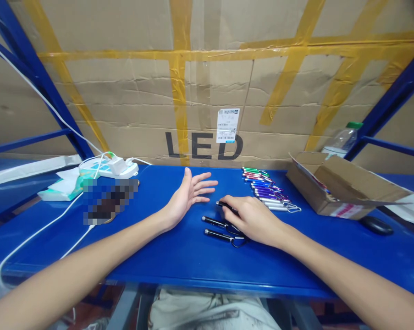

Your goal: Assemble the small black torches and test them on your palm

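Note:
My left hand (186,197) is held over the middle of the blue table, palm turned inward, fingers stretched and apart, with nothing in it. My right hand (253,217) grips a slim black pen-shaped keychain flashlight (223,205) by its body, its silver tip pointing left. Just below that hand, two more black flashlights (216,234) with silver tips lie side by side, their dark clips partly under the fingers. Beyond my right hand is a row of similar flashlights (262,187) in green, red, blue, purple and silver, with carabiner clips.
An open cardboard box (344,183) stands at the right, with a black computer mouse (376,225) before it and a plastic bottle (344,137) behind. On the left are a blurred phone (110,201), a tissue pack (60,190), a power strip (124,170) and white cables.

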The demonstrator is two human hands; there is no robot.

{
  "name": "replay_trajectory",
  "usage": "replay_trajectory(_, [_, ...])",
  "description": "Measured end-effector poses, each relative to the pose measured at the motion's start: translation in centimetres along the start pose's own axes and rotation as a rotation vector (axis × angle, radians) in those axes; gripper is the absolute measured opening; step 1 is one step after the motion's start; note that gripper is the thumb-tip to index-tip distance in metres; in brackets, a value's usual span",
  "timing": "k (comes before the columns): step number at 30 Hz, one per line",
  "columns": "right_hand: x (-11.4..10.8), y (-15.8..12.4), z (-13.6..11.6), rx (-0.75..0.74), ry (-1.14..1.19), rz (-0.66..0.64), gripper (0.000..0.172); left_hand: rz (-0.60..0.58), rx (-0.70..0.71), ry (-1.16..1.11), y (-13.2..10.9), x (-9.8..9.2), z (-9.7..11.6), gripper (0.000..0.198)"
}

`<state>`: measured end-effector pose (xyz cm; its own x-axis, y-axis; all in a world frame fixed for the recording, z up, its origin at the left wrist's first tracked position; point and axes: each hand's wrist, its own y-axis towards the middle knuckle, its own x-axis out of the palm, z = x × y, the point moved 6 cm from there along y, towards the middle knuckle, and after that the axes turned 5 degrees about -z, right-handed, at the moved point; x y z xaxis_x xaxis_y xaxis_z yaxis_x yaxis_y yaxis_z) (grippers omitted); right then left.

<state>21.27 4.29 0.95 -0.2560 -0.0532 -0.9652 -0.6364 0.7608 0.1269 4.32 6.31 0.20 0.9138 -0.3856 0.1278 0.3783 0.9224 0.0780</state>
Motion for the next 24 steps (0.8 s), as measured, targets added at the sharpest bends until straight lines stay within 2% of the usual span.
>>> replay_trajectory(14, [0.29, -0.14, -0.14, -0.073, -0.014, -0.037, 0.024, 0.002, 0.01, -0.05, 0.07, -0.01, -0.13, 0.091])
replay_trajectory(24, [0.13, -0.09, -0.05, -0.053, 0.007, -0.018, 0.023, 0.0, -0.003, -0.009, -0.04, 0.08, 0.05, 0.091])
